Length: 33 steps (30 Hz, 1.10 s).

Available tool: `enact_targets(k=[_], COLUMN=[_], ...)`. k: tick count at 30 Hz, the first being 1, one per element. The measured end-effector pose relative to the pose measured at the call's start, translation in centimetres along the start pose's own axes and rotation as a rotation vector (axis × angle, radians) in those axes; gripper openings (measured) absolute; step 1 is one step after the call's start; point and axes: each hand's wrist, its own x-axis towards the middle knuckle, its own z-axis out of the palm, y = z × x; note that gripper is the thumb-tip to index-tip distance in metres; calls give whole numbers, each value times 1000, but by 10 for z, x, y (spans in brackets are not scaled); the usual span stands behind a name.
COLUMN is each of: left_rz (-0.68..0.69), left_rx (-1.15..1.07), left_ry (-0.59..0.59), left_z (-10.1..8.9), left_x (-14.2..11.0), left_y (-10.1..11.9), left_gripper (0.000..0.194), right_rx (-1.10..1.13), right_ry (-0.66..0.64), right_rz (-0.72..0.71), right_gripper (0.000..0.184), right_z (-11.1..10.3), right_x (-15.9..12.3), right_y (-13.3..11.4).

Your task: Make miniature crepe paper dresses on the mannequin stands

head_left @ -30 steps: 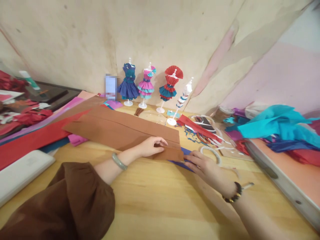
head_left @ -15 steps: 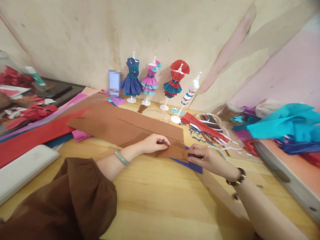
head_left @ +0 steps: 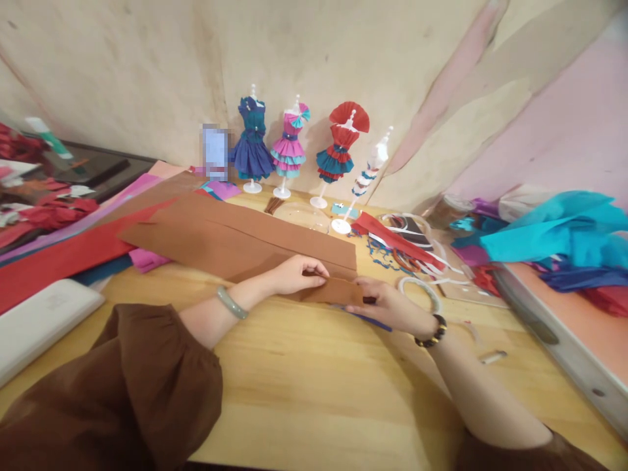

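A thin brown strip (head_left: 338, 292), paper or cloth, is stretched between my two hands just above the table. My left hand (head_left: 299, 275) pinches its left part with thumb and forefinger. At its right end, the fingers of my right hand (head_left: 387, 306) are closed on the strip. Something dark shows between those fingers, too small to name. Under the right hand lies a blue strip (head_left: 375, 319), partly covered. Just behind both hands rests a large brown sheet (head_left: 206, 245), with a cut or fold line along it.
Several small dress-form stands line the wall, among them a blue dress (head_left: 252, 147) and a red one (head_left: 342, 147). Colourful scraps lie left, beside a white case (head_left: 44, 327). On the right are a white ring (head_left: 422, 291), a turquoise sheet (head_left: 559, 229) and a grey-edged box (head_left: 554, 340).
My right hand has moved left and slightly up, further over the end of the brown strip. More of the blue strip is covered. The left hand keeps its pinch; the view has shifted a little.
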Motion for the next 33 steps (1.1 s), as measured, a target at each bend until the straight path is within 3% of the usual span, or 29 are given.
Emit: enact_targets(k=[13, 19, 33], left_rz=[-7, 24, 35], left_rx=[99, 223, 344], left_ry=[17, 30, 38], left_z=[2, 4, 4], left_x=[-1, -2, -3], left_y=[4, 5, 7], left_gripper=[16, 17, 15], right_rx=[46, 42, 45], right_ry=[-16, -9, 51], right_rz=[64, 57, 79], right_gripper=[30, 29, 27], right_z=[8, 20, 27], right_x=[10, 4, -4], right_y=[-7, -3, -4])
